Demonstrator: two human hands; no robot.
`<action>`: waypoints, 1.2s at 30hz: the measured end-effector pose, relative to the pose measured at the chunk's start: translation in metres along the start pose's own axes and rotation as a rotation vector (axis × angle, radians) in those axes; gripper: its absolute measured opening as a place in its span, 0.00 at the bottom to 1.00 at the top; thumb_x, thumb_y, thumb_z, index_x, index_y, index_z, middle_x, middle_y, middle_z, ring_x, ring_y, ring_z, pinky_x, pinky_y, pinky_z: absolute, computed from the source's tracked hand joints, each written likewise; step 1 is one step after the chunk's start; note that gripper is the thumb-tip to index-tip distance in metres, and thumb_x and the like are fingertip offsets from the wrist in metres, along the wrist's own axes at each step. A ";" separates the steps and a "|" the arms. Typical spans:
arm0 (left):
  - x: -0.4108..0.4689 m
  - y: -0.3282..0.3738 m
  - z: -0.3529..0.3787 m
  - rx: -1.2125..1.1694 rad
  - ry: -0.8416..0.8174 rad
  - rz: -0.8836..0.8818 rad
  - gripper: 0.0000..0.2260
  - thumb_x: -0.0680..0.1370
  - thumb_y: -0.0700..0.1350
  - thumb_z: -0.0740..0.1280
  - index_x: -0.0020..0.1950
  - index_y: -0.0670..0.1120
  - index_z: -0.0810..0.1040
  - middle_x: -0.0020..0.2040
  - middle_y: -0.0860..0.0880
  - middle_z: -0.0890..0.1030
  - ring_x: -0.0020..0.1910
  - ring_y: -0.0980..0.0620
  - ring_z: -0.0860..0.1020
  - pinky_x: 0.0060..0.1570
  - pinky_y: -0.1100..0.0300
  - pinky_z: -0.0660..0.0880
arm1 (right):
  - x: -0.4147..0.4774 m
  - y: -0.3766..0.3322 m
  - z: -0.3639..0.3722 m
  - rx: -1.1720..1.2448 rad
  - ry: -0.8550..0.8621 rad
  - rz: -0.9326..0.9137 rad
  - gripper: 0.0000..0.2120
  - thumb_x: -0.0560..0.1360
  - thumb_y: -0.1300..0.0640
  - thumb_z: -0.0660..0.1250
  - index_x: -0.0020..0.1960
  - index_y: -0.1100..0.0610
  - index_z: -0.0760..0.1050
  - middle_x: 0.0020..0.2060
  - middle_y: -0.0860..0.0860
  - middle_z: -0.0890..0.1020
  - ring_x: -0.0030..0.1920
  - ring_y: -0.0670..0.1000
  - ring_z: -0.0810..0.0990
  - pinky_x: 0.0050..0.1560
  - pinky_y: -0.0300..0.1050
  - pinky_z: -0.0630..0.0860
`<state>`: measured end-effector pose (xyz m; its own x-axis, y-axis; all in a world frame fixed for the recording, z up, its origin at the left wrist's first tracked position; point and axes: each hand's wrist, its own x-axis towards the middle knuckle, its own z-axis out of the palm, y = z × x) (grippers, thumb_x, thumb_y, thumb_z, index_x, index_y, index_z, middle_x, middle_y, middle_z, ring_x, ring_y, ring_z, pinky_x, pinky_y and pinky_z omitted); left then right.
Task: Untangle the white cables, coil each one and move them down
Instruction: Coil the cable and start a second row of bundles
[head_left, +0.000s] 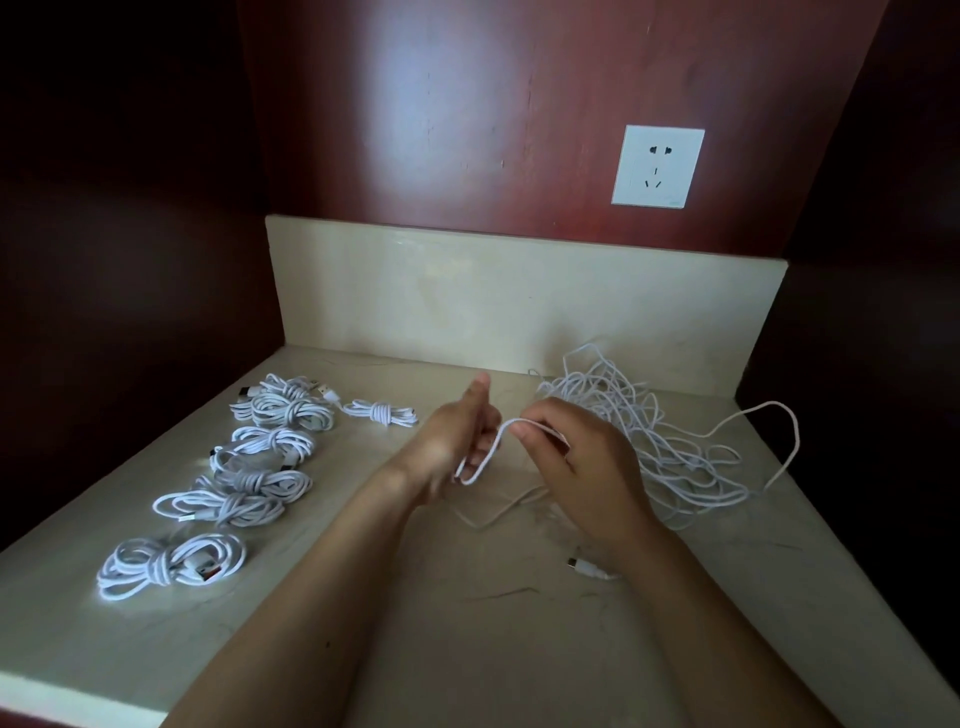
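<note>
Where dark red wood panels (467, 104) enclosed the alcove, a beige stone countertop (467, 649) met a matching backsplash (467, 296). The tangled white cables (649, 441) lay at rear right, and the coiled bundles (249, 467) lay in a row at left. Above the centre, the left hand (452, 441) held a cable loop (493, 452) wound round its curled fingers. The right hand (576, 452) pinched the same loop. A white wall socket (657, 166) sat above.

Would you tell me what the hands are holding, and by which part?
One white cable: the right hand pinches it mid-length, and its loop hangs round the fingers of the left hand.
</note>
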<state>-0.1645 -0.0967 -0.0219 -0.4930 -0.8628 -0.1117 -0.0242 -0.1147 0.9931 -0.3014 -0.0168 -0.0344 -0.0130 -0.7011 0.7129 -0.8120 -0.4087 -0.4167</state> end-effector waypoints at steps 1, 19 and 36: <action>-0.002 0.001 0.003 0.040 -0.074 -0.050 0.28 0.80 0.66 0.49 0.29 0.49 0.67 0.23 0.52 0.66 0.19 0.56 0.61 0.19 0.68 0.56 | 0.000 0.000 0.000 0.003 0.033 0.025 0.09 0.78 0.45 0.62 0.43 0.48 0.76 0.37 0.43 0.78 0.37 0.44 0.75 0.38 0.44 0.72; -0.009 0.002 0.008 0.240 0.003 0.238 0.26 0.84 0.57 0.50 0.39 0.44 0.79 0.24 0.49 0.69 0.21 0.54 0.65 0.23 0.63 0.62 | 0.000 0.015 0.005 0.054 0.092 0.202 0.10 0.79 0.52 0.59 0.52 0.51 0.78 0.40 0.42 0.80 0.40 0.45 0.78 0.41 0.47 0.75; 0.004 0.015 -0.011 -0.737 0.383 0.333 0.20 0.84 0.55 0.51 0.35 0.49 0.61 0.24 0.55 0.55 0.20 0.59 0.52 0.20 0.69 0.50 | 0.004 0.023 0.002 -0.441 -0.300 0.257 0.11 0.76 0.57 0.64 0.54 0.48 0.82 0.51 0.49 0.82 0.57 0.53 0.76 0.54 0.44 0.70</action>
<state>-0.1569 -0.1071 -0.0077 -0.0477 -0.9979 0.0431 0.6984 -0.0024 0.7157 -0.3191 -0.0304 -0.0428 -0.1279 -0.9065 0.4024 -0.9713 0.0326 -0.2355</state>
